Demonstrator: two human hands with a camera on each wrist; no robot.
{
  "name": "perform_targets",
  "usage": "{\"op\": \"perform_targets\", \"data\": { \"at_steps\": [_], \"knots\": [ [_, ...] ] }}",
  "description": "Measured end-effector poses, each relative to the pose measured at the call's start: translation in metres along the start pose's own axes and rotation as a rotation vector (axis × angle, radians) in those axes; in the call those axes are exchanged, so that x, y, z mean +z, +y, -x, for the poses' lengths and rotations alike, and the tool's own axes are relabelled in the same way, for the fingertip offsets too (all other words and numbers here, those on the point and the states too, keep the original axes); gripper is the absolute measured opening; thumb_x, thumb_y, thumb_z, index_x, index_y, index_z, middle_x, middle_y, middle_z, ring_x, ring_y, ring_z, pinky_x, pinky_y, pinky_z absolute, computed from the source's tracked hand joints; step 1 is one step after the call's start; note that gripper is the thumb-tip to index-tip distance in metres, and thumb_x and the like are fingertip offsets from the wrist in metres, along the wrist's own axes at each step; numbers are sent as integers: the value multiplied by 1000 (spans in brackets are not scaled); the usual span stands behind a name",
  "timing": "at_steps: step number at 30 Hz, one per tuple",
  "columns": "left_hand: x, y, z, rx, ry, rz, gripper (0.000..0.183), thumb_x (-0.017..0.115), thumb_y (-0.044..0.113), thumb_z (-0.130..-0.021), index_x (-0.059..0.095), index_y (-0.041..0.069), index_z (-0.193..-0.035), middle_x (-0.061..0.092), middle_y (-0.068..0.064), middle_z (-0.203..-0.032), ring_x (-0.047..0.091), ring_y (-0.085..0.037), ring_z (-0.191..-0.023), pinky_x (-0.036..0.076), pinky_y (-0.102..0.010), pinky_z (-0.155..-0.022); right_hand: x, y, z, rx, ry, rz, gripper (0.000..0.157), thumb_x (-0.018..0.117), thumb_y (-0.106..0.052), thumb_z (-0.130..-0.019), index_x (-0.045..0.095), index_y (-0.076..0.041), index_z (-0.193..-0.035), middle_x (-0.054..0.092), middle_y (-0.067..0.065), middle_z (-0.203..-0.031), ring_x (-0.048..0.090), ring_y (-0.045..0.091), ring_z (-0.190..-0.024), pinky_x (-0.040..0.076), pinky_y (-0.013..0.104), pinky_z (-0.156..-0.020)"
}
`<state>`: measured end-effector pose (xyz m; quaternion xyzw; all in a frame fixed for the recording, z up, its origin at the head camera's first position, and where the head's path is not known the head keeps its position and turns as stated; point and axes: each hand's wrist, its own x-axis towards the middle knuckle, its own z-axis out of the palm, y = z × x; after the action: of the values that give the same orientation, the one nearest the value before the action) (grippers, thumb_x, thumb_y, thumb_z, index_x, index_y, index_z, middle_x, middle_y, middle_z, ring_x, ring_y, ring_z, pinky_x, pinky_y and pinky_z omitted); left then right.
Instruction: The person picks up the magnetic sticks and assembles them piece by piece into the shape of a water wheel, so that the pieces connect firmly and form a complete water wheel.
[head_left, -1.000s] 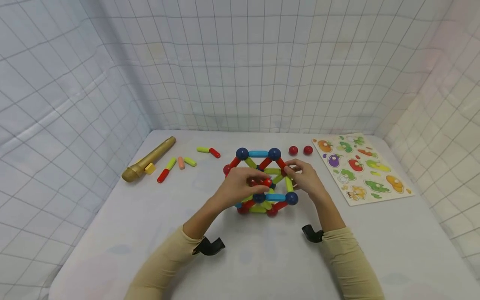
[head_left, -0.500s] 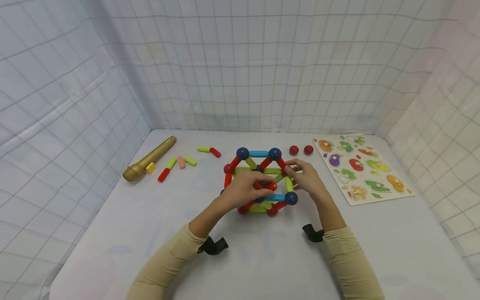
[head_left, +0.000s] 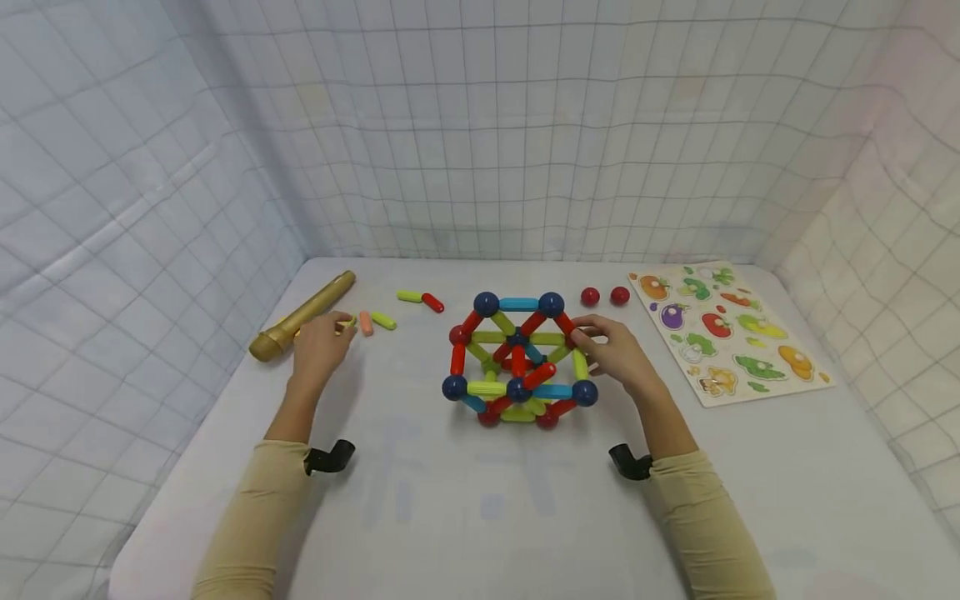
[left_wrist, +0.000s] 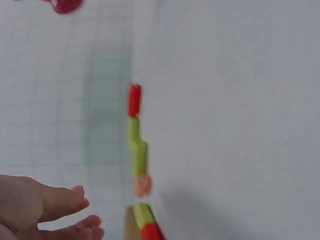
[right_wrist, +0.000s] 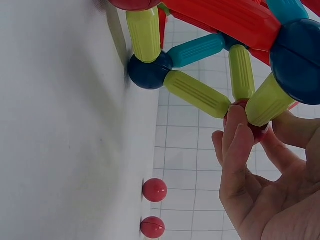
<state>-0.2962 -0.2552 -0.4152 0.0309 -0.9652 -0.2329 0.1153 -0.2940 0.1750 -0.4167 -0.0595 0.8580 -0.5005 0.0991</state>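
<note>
A magnetic ball-and-rod structure, made of red, green and light blue rods with dark blue and red balls, stands on the table. My right hand steadies its right side; in the right wrist view the thumb and fingers grip a red ball. One red rod juts up at a slant from the front middle blue ball. Over on the left, my left hand hovers by the loose rods, covering some of them. Its thumb and fingers are apart with nothing between them, near a green rod and a red one.
A gold toy microphone lies behind the left hand. Loose rods nearby include a peach one, a green one and a red one. Two red balls sit at the back right, beside a vegetable puzzle board.
My left hand has let go of the red rod, which now stays on the structure, and has moved left to the loose rods. The right hand keeps its grip.
</note>
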Motion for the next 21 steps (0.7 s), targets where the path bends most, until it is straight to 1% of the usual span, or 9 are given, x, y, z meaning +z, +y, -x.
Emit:
{"op": "perform_targets", "data": {
  "at_steps": [2,4,6,8,12,16,18,19,21],
  "knots": [
    [1,-24,-5,-49,-63,-123,39,61,15,-94,58,-6,-126,62,-31,-120,60,-48,-108,50,-56,-84,0,-1,0,-2,-10,2,41,51,-32,-101,51,-14,-138,55,20,-135,65,27,-90,58,32,-73],
    [4,-40,-8,-76,-121,-191,43,64,17,-91,57,-7,-127,61,-32,-121,59,-50,-108,50,-58,-85,0,-2,-1,-5,-20,4,40,50,-31,-102,51,-13,-138,56,21,-134,64,27,-90,58,32,-73],
    [9,-50,-11,-87,-146,-213,44,66,18,-90,58,-5,-126,62,-32,-118,60,-50,-104,50,-59,-83,0,-3,-1,-10,-22,9,40,50,-31,-102,51,-13,-138,56,21,-134,64,27,-90,58,32,-73],
    [12,-56,-13,-95,-149,-217,41,66,17,-89,59,-3,-124,63,-32,-114,62,-51,-99,50,-59,-79,0,-3,-2,-14,-22,13,40,49,-31,-102,51,-13,-138,55,20,-134,63,27,-90,58,32,-73],
    [13,-56,-15,-83,-174,-256,38,59,10,-89,59,-2,-125,63,-32,-115,62,-51,-98,50,-60,-80,0,-3,-3,-14,-19,12,40,49,-31,-102,51,-14,-138,55,20,-135,63,27,-91,58,32,-73],
    [10,-49,-14,-51,-234,-357,36,52,10,-92,61,-2,-125,63,-33,-110,62,-50,-95,51,-58,-76,1,-2,-3,-8,-17,6,40,49,-31,-102,51,-13,-138,56,20,-133,63,28,-91,58,32,-74],
    [9,-47,-13,-37,-260,-408,34,50,12,-94,62,-1,-123,63,-34,-106,62,-50,-93,51,-56,-71,1,-1,-3,-6,-17,3,41,49,-31,-102,51,-13,-138,55,21,-133,63,28,-92,58,33,-74],
    [9,-45,-12,-38,-276,-423,34,48,14,-96,61,-2,-123,63,-34,-105,62,-50,-92,52,-56,-70,2,-1,-3,-8,-17,4,41,49,-31,-102,50,-12,-138,55,21,-134,63,28,-92,58,33,-74],
    [9,-42,-11,-69,-300,-408,36,43,17,-99,58,-5,-124,60,-38,-107,60,-52,-96,52,-57,-71,2,0,-2,-4,-14,0,41,49,-31,-102,50,-12,-138,54,21,-135,63,28,-92,58,32,-74]
  ]
}}
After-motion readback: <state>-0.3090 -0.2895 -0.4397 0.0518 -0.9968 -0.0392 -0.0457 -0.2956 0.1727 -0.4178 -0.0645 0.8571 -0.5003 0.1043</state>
